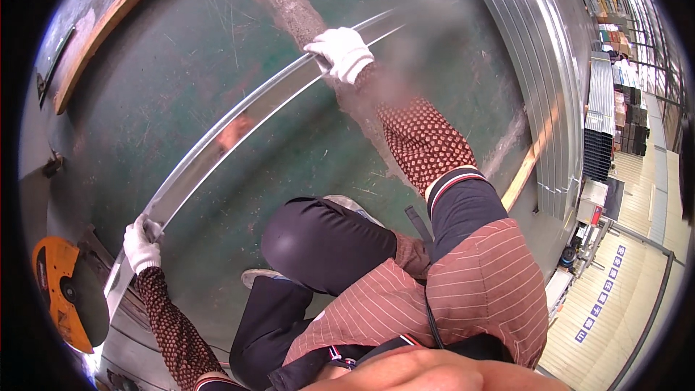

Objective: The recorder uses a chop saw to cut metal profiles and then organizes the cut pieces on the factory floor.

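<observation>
A long shiny metal channel stretches across the view, its far end blurred at the upper right. White gloves cover both of my hands. My left hand is closed on the channel near its left end, thumb over the edge. Farther along, my right hand has its fingers wrapped round the same piece. Just beyond my left hand stands a cut-off saw with an orange guard and a dark round disc. The channel's left end lies close to that disc; whether they touch I cannot tell.
Under the channel is a scuffed green floor. To the right lie long metal profiles in a stack, with a wooden strip by them. Another wooden beam lies at the upper left. Stacked goods stand at the far right.
</observation>
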`<act>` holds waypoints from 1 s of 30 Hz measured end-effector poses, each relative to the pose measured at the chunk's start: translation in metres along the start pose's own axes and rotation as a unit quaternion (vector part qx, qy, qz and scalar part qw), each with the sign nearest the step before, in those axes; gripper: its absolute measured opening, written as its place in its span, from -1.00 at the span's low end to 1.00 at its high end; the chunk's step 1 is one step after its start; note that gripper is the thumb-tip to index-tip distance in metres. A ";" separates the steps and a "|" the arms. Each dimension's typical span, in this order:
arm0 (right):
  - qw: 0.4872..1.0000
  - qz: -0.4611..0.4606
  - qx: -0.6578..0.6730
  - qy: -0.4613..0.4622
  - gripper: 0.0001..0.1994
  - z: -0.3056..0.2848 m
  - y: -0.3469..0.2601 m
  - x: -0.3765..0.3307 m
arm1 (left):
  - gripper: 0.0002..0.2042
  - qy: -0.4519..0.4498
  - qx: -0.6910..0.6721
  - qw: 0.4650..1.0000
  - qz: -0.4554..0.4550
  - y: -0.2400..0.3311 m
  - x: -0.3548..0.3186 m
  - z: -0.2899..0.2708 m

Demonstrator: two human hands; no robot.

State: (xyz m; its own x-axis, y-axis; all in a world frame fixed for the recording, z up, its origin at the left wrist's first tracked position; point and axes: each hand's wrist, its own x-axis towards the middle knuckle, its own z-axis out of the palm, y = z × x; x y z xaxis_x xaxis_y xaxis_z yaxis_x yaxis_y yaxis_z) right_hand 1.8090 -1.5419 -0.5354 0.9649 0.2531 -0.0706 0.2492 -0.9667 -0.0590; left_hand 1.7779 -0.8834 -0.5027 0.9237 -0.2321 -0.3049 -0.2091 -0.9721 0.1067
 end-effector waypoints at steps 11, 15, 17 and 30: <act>0.994 0.003 0.014 -0.107 -0.27 -0.017 -0.001 0.018 | -0.27 -0.050 -0.003 0.994 -0.093 -0.001 0.029 0.026; 0.992 -0.003 0.018 -0.125 -0.26 -0.015 -0.011 0.020 | -0.25 -0.076 -0.021 0.987 -0.142 -0.027 0.035 0.034; 0.991 -0.006 0.023 -0.131 -0.22 -0.014 -0.018 0.031 | -0.24 -0.075 -0.055 0.981 -0.170 -0.061 0.034 0.032; 0.980 0.025 -0.011 -0.195 -0.18 0.003 -0.006 0.029 | -0.71 0.055 -0.121 0.987 -0.086 -0.057 0.046 0.087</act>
State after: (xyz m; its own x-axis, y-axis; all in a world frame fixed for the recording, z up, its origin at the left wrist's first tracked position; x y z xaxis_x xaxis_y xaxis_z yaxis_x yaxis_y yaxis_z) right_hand 1.8350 -1.5290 -0.5403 0.8720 0.1974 -0.4480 0.2085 -0.9777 -0.0251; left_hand 1.8044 -0.8415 -0.6057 0.9710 -0.0456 -0.2349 0.0250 -0.9569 0.2892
